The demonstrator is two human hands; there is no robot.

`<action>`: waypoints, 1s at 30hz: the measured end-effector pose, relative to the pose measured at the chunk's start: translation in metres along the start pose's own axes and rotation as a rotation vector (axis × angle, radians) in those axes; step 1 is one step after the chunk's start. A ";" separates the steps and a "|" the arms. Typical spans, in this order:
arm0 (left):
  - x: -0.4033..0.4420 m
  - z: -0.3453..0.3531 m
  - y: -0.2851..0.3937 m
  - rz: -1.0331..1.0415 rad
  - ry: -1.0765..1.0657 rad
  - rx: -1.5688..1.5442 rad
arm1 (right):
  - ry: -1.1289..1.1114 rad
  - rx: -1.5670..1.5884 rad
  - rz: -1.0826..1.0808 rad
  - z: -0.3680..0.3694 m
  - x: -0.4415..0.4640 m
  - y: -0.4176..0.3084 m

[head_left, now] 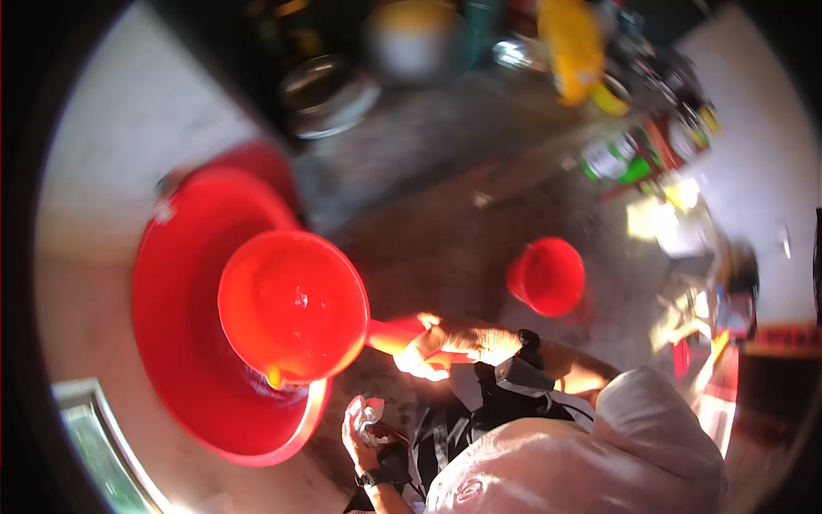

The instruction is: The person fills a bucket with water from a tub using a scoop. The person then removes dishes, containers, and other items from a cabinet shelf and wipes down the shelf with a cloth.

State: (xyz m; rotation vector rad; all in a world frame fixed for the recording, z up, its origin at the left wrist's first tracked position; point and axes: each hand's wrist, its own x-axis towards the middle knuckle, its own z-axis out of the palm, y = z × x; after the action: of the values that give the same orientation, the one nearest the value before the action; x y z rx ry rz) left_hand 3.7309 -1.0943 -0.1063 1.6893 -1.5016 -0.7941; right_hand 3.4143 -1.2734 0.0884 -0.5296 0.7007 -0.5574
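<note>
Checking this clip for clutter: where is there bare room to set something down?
Brownish floor looks bare between the red plastic dipper in the right hand and the small red plastic bucket, and between that bucket and the green bottle, though blur may hide small bits. Crowded: around that bottle and the bright yellow item.

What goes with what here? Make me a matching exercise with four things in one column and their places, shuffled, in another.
Things:
1. Red dipper
2. Wide red tub
3. Crumpled white thing
4. Small red bucket

Places:
A. Below the dipper, partly hidden by it
B. Off by itself, away from both hands
C. In the left hand
D. Held by its handle in the right hand

Right pairs: 1-D, 2-A, 3-C, 4-B
</note>
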 end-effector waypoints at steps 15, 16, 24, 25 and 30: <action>-0.004 0.022 0.075 -0.942 -0.274 -0.635 | 0.645 0.323 -0.125 -0.169 -0.273 0.145; -0.004 0.024 0.080 -0.958 -0.260 -0.638 | 0.715 0.347 -0.128 -0.184 -0.277 0.157; -0.028 0.031 0.108 -0.847 -0.055 -0.510 | 1.026 0.748 -0.215 -0.286 -0.268 0.216; -0.028 0.025 0.097 -0.962 -0.094 -0.565 | 1.024 0.751 -0.210 -0.289 -0.269 0.211; -0.035 0.019 0.102 -1.136 -0.130 -0.583 | 1.286 0.597 -0.181 -0.294 -0.270 0.184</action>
State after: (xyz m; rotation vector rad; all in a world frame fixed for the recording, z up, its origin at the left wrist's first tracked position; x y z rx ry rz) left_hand 3.6559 -1.0669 -0.0319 1.9325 -0.1557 -1.7208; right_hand 3.0870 -1.0450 -0.0955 0.4242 1.6179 -1.2407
